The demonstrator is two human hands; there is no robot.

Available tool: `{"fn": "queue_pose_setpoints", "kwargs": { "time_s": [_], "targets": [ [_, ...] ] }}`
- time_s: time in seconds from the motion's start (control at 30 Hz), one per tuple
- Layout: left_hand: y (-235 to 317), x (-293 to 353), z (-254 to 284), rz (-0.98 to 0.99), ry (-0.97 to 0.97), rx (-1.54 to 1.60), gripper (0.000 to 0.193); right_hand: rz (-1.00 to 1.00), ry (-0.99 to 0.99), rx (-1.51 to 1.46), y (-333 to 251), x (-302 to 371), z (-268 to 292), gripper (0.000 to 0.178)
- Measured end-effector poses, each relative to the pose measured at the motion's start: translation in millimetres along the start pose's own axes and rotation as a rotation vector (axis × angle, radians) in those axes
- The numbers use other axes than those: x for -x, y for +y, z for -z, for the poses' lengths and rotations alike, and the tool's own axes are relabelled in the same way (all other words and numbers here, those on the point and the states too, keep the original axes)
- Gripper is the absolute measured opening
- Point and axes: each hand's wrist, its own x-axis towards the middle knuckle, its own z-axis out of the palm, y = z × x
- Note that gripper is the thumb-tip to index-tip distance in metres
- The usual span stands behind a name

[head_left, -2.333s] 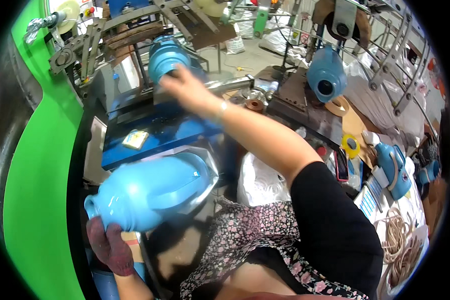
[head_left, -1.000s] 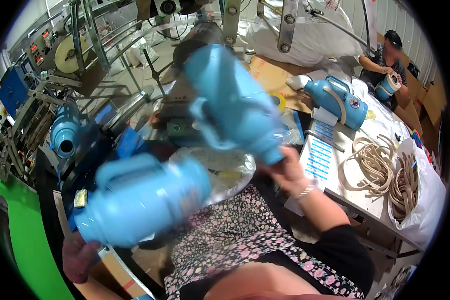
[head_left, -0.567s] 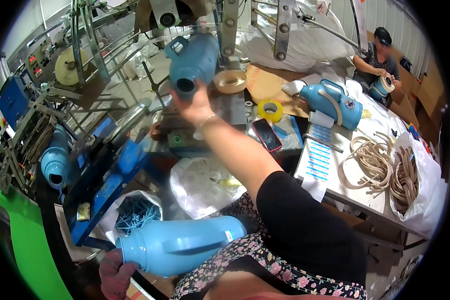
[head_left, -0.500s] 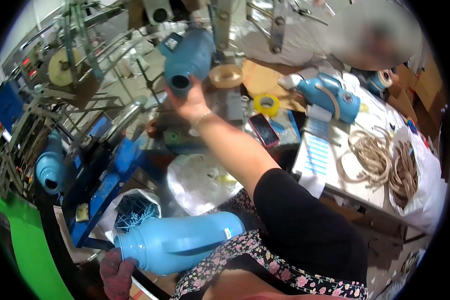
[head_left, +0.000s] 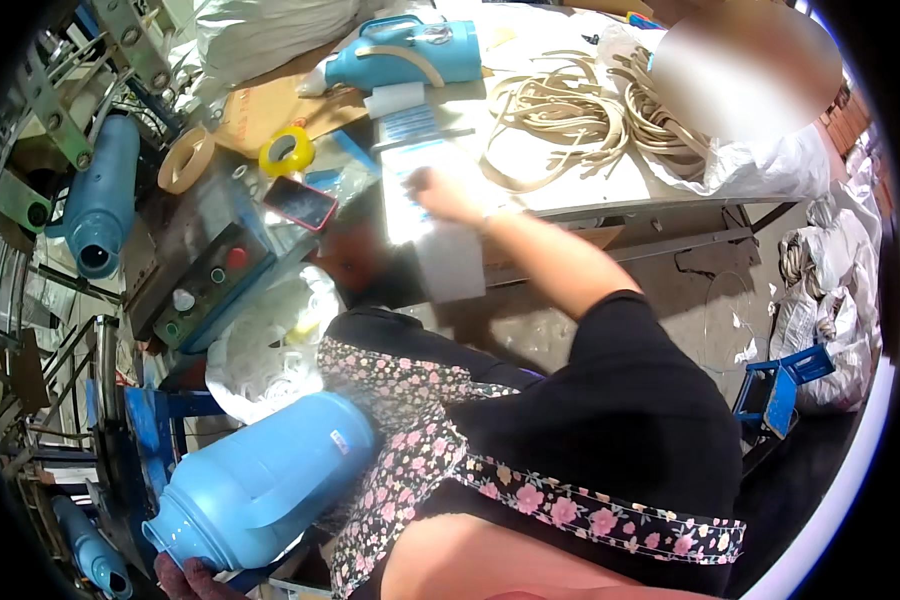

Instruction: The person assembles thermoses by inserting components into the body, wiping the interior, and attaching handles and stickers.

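Note:
My left hand (head_left: 192, 582), in a dark red glove, grips the neck rim of a light blue thermos shell (head_left: 260, 480). The shell lies on its side against my floral apron, its open neck toward the lower left, with a small label near its base. My bare right hand (head_left: 448, 196) is over a sheet of blue-and-white labels (head_left: 402, 165) at the table edge; motion and glare blur its fingers. Another blue thermos shell (head_left: 110, 190) sits in the machine at the far left, open neck toward me.
A blue thermos with a handle (head_left: 420, 52), coiled beige straps (head_left: 560, 120) and a white sack are on the white table. Yellow tape (head_left: 286, 152), a phone (head_left: 300, 203) and a beige tape roll (head_left: 184, 160) lie left of it. A white bag (head_left: 270, 345) hangs below. A blue stool (head_left: 770, 395) stands right.
My view has turned right. My right hand has let go of the shell in the machine and moved to the label sheet. My left hand still holds its shell.

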Motion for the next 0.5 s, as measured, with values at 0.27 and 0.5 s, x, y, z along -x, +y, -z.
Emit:
{"fn": "queue_pose_setpoints", "kwargs": {
  "time_s": [0.27, 0.5],
  "targets": [
    [78.3, 21.7, -3.9, 0.307, 0.136, -0.088, 0.023, 0.279, 0.16, 1.126, 69.3, -45.8, 142.8, 0.039],
    [99.3, -33.8, -33.5, 0.185, -0.023, 0.036, 0.031, 0.461, -0.035, 1.232, 47.1, -113.8, 110.6, 0.015]
  ]
}}
